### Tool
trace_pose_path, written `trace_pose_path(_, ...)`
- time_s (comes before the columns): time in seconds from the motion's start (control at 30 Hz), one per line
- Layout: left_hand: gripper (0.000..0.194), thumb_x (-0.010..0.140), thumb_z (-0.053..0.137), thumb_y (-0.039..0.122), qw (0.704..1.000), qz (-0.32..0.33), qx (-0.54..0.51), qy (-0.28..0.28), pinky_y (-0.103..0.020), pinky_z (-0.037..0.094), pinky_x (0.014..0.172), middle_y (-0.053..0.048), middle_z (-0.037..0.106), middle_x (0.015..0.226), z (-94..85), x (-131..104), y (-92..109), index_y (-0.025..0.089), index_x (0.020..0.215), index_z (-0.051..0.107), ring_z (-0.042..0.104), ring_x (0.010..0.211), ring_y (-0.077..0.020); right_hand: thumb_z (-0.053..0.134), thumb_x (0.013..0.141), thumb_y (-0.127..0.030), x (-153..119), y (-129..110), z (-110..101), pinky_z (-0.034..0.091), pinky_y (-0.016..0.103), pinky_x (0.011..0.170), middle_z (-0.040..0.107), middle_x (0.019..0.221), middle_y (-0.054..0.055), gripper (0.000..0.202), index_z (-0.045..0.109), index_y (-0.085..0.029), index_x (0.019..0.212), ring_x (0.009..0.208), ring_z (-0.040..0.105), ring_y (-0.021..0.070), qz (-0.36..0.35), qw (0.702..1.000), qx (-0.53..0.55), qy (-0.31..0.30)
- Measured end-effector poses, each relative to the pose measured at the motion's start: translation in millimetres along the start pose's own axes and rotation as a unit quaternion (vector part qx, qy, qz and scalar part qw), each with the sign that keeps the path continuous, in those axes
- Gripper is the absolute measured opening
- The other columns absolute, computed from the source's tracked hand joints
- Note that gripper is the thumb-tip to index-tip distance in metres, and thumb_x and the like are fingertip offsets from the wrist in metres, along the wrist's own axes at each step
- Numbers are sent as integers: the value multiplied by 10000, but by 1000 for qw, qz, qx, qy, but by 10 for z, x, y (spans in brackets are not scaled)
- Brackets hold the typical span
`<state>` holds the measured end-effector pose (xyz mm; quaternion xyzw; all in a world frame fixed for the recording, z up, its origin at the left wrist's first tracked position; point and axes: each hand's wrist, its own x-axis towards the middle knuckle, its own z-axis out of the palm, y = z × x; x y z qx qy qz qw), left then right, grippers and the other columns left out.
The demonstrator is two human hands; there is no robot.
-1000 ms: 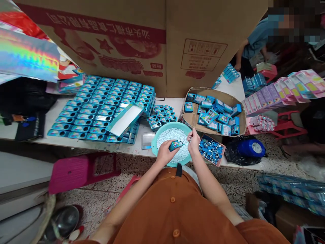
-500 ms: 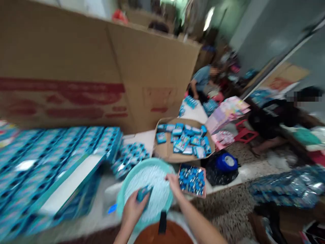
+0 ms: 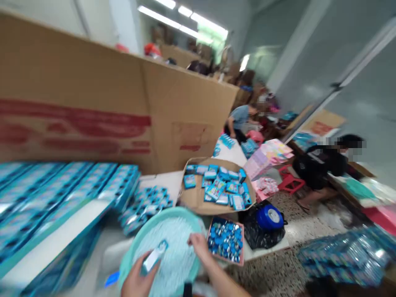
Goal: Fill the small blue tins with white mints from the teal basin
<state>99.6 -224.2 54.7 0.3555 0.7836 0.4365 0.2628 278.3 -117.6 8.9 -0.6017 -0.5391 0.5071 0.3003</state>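
Observation:
My left hand (image 3: 137,277) is closed round a small blue box with a white face (image 3: 152,260), held tilted above a mint-green basin (image 3: 126,256). A mass of fine white pieces (image 3: 177,258), too blurred to name, fills the basin. My right hand (image 3: 199,244) hovers over the basin's right side, fingers curled in together; whatever they hold, if anything, does not show. Just right of that hand, a shallow pink box (image 3: 242,252) holds many small shiny blue pieces (image 3: 225,238).
Behind the basin, a cardboard tray (image 3: 188,203) carries several blue boxes (image 3: 216,189). Rows of blue display boxes (image 3: 74,181) line the left, before a tall cardboard wall (image 3: 117,90). A blue round container (image 3: 268,217) sits on black plastic. Two people work farther back.
The view has tilted up, so the tabletop sits lower in the picture. In my left hand the small box has turned, now showing its white face. My right hand stays over the basin's right side.

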Motion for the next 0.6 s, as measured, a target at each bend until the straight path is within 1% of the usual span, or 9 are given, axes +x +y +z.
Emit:
trace_pose_path(0.03, 237, 653, 636, 442, 999, -10, -31, 30, -533, 535, 815, 73, 676, 908, -43, -48, -3, 389, 881, 601, 638, 946, -315, 428, 640, -647, -10, -19, -51, 476, 396, 681, 587, 490, -25, 457, 512, -284, 376, 612, 620, 240, 5, 1000, -7, -20)
trace_pose_path(0.07, 296, 666, 636, 422, 998, -13, -46, 35, -531, 524, 847, 35, 679, 955, -91, -88, 4, 345, 950, 605, 637, 957, -312, 425, 647, -655, -3, -14, -90, 475, 405, 722, 604, 528, -12, 450, 535, -285, 416, 647, 620, 247, 11, 999, -14, -42)
trace_pose_path(0.1, 316, 691, 627, 398, 997, -13, -53, 55, -525, 515, 862, -9, 677, 975, -143, -115, 16, 294, 989, 606, 639, 951, -305, 425, 650, -667, 21, 14, -115, 470, 413, 753, 611, 554, 6, 453, 550, -279, 452, 668, 615, 254, 19, 998, -20, -64)
trace_pose_path(0.13, 327, 716, 615, 373, 996, 2, -53, 71, -511, 503, 887, -40, 666, 1012, -197, -128, 28, 265, 1024, 607, 629, 977, -293, 431, 645, -681, 54, 60, -128, 466, 420, 773, 617, 579, 23, 462, 558, -268, 482, 685, 610, 260, 28, 996, -25, -86)
trace_pose_path(0.2, 321, 735, 617, 339, 991, 44, -22, 123, -483, 451, 967, -70, 612, 1116, -299, -118, 28, 247, 1043, 621, 574, 1087, -275, 451, 634, -701, 128, 175, -125, 468, 414, 785, 635, 647, 50, 486, 583, -241, 550, 705, 603, 253, 42, 991, -28, -122)
trace_pose_path(0.27, 323, 750, 627, 316, 985, 42, 41, 160, -477, 417, 991, -81, 576, 1131, -383, -83, -18, 247, 1066, 634, 547, 1107, -268, 513, 610, -694, 174, 279, -107, 479, 395, 769, 638, 666, 68, 497, 606, -207, 586, 687, 598, 235, 56, 990, -12, -131)
trace_pose_path(0.37, 334, 777, 625, 315, 979, 24, 97, 176, -458, 426, 943, -79, 589, 1080, -458, 9, -176, 244, 1103, 619, 544, 1056, -264, 566, 604, -667, 171, 354, -78, 486, 379, 758, 641, 670, 78, 488, 625, -182, 602, 687, 602, 225, 67, 988, -2, -136)
trace_pose_path(0.47, 327, 796, 616, 325, 975, 21, 110, 193, -439, 433, 895, -76, 610, 1052, -479, 182, -373, 239, 1111, 596, 540, 1011, -268, 571, 636, -629, 137, 349, -41, 487, 396, 769, 645, 682, 77, 427, 632, -209, 598, 703, 616, 244, 67, 988, -5, -137)
trace_pose_path(0.6, 312, 829, 574, 301, 972, 12, 112, 208, -469, 402, 918, -106, 604, 1058, -462, 493, -557, 214, 1129, 576, 526, 1018, -287, 532, 703, -597, 105, 309, -5, 479, 402, 778, 649, 699, 72, 368, 634, -262, 590, 716, 625, 257, 70, 990, -14, -125)
